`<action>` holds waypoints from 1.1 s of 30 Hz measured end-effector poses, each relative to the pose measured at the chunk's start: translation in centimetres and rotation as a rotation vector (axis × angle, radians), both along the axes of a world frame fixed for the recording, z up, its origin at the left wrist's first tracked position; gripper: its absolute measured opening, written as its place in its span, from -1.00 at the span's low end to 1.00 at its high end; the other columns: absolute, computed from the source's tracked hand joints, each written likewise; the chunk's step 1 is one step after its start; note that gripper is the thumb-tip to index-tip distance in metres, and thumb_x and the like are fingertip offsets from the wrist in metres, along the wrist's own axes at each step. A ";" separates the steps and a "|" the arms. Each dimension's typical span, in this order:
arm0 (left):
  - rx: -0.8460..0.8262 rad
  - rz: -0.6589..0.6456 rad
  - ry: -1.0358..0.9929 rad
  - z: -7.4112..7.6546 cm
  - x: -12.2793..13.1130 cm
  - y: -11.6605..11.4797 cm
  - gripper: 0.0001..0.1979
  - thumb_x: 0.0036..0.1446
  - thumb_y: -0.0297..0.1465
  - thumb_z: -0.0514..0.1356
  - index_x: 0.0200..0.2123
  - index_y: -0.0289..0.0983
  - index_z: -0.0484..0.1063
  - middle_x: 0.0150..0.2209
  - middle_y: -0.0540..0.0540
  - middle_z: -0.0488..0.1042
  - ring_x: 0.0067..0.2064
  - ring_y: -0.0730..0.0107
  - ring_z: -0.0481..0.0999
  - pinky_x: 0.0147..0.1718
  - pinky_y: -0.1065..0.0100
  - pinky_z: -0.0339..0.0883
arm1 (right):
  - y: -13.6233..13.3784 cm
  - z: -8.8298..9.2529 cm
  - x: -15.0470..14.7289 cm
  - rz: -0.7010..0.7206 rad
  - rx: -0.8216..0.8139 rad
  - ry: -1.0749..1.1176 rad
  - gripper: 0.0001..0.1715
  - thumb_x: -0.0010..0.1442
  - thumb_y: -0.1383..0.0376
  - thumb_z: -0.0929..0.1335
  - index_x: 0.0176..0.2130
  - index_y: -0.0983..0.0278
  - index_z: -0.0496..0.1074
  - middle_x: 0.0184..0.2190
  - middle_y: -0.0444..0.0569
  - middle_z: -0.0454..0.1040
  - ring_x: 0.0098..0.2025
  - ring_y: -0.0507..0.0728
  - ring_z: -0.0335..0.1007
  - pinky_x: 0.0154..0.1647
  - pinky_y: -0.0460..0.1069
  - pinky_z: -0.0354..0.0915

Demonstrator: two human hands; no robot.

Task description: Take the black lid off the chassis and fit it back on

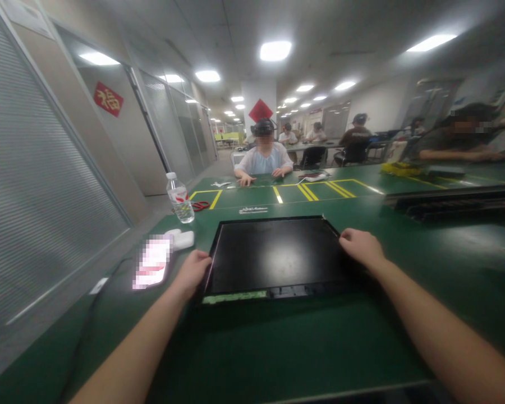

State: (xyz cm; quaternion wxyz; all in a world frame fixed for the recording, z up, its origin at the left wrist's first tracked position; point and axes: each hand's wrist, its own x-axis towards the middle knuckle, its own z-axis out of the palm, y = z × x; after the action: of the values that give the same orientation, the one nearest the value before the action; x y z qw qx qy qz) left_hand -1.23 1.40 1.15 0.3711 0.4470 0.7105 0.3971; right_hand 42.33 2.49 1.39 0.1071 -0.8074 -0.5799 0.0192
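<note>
Long and green, the desk runs through an open workroom under ceiling lights, with yellow tape lines marked farther along it and a co-worker seated at the far side, both hands resting on the surface

From the head view, a black display panel lies flat on the desk in front of the person. The left hand is closed around its left edge and the right hand is curled over its right edge near the far corner. A green circuit strip shows bare along the near edge.

The grip is uneven, one hand nearer than the other, so a lift could twist the thin panel or let it slip and land on that exposed strip. A phone and a small white case lie just beside the left hand, where a sideways shift could knock them. Farther off, a water bottle stands beside red scissors; tipped over, it could wet the panel
</note>
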 end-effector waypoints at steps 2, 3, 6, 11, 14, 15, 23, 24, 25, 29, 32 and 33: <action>-0.016 0.049 -0.127 0.0 0.3 -0.1 -0.89 0.13 -0.46 0.16 -0.23 -0.25 0.34 -0.52 0.04 0.46 -0.50 0.33 0.52 -0.47 0.35 0.39 | 0.0 -0.1 0.1 0.000 0.004 0.000 -0.56 0.20 0.14 0.21 -0.11 0.18 0.58 -0.16 0.08 0.60 -0.13 0.27 0.51 -0.27 0.01 0.28; -0.029 0.075 -0.185 0.0 0.3 -0.1 -0.87 0.13 -0.46 0.17 -0.21 -0.26 0.35 -0.53 0.04 0.46 -0.52 0.34 0.52 -0.48 0.35 0.39 | 0.0 -0.2 0.1 -0.001 0.009 0.000 -0.56 0.20 0.14 0.21 -0.11 0.18 0.57 -0.16 0.08 0.60 -0.13 0.27 0.51 -0.27 0.02 0.28; -0.060 0.132 -0.395 -0.4 0.2 0.2 -0.75 0.14 -0.47 0.19 -0.08 -0.28 0.35 -0.55 0.02 0.48 -0.57 0.34 0.52 -0.52 0.35 0.40 | 0.1 -0.6 0.2 0.003 0.026 0.003 -0.55 0.21 0.14 0.21 -0.09 0.19 0.57 -0.17 0.08 0.60 -0.15 0.27 0.51 -0.29 0.01 0.27; -0.025 0.020 -0.609 -1.1 -0.3 0.5 -0.37 0.08 -0.53 0.29 0.20 -0.18 0.21 -0.50 0.01 0.55 -0.60 0.27 0.55 -0.58 0.32 0.42 | 0.0 -1.0 0.2 0.005 0.055 0.007 -0.57 0.20 0.14 0.22 -0.13 0.20 0.57 -0.20 0.08 0.60 -0.17 0.26 0.51 -0.30 0.01 0.24; -0.024 -0.043 -0.639 -0.9 -0.5 0.2 -0.33 0.04 -0.53 0.35 0.21 -0.19 0.26 -0.50 -0.02 0.58 -0.57 0.24 0.58 -0.56 0.30 0.46 | -0.1 -1.1 0.2 0.011 0.072 0.013 -0.58 0.20 0.14 0.21 -0.14 0.20 0.57 -0.20 0.08 0.60 -0.18 0.27 0.51 -0.32 0.02 0.23; -0.026 -0.051 -0.641 -0.8 -0.5 0.1 -0.33 0.03 -0.52 0.37 0.21 -0.20 0.28 -0.49 -0.04 0.59 -0.55 0.22 0.59 -0.54 0.29 0.48 | -0.1 -1.1 0.2 0.010 0.079 0.014 -0.58 0.20 0.14 0.21 -0.14 0.20 0.57 -0.20 0.08 0.60 -0.19 0.27 0.51 -0.32 0.02 0.23; 0.001 -0.118 -0.609 0.8 -0.2 -0.9 -0.58 0.05 -0.52 0.34 0.04 -0.30 0.52 -0.33 -0.19 0.67 -0.42 0.21 0.66 -0.49 0.35 0.50 | -0.1 -1.3 0.3 0.018 0.098 0.019 -0.58 0.21 0.13 0.21 -0.12 0.20 0.57 -0.20 0.07 0.60 -0.19 0.26 0.50 -0.33 0.01 0.22; 0.004 -0.124 -0.615 1.0 -0.1 -1.0 -0.59 0.07 -0.55 0.32 0.03 -0.31 0.53 -0.31 -0.18 0.68 -0.41 0.22 0.66 -0.48 0.36 0.51 | -0.2 -1.3 0.3 0.023 0.093 0.014 -0.58 0.21 0.13 0.21 -0.13 0.20 0.56 -0.21 0.08 0.60 -0.19 0.26 0.50 -0.33 0.01 0.22; 0.005 -0.130 -0.624 1.2 -0.1 -1.0 -0.60 0.07 -0.57 0.29 0.02 -0.31 0.54 -0.30 -0.18 0.68 -0.40 0.23 0.67 -0.48 0.37 0.51 | -0.2 -1.3 0.2 0.027 0.087 0.007 -0.58 0.22 0.14 0.21 -0.13 0.20 0.56 -0.22 0.08 0.60 -0.20 0.26 0.51 -0.33 0.01 0.22; 0.011 -0.111 -0.690 1.4 0.0 -1.0 -0.66 0.13 -0.57 0.19 -0.03 -0.34 0.57 -0.24 -0.21 0.68 -0.31 0.22 0.68 -0.40 0.37 0.53 | -0.4 -1.1 -0.2 0.039 0.076 -0.023 -0.60 0.23 0.14 0.22 -0.14 0.20 0.56 -0.24 0.09 0.60 -0.23 0.25 0.51 -0.34 0.00 0.22; 0.019 -0.096 -0.690 1.2 -0.2 -1.0 -0.66 0.10 -0.47 0.29 -0.02 -0.34 0.57 -0.18 -0.24 0.67 -0.21 0.15 0.68 -0.27 0.30 0.55 | -0.5 -0.9 -0.6 0.046 0.077 -0.036 -0.62 0.24 0.15 0.22 -0.17 0.21 0.56 -0.25 0.09 0.60 -0.26 0.24 0.51 -0.36 0.00 0.20; 0.020 -0.110 -0.663 1.1 -0.2 -1.1 -0.60 0.03 -0.48 0.35 0.00 -0.32 0.56 -0.16 -0.24 0.67 -0.18 0.14 0.68 -0.23 0.29 0.54 | -0.5 -0.9 -0.6 0.048 0.077 -0.038 -0.62 0.24 0.15 0.22 -0.17 0.21 0.55 -0.26 0.09 0.60 -0.26 0.24 0.51 -0.37 0.00 0.20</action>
State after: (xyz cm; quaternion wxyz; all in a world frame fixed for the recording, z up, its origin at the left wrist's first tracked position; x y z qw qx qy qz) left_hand -1.44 0.32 2.22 0.5984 0.3347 0.5220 0.5074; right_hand 41.69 2.00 0.47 0.1269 -0.7887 -0.6013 -0.0159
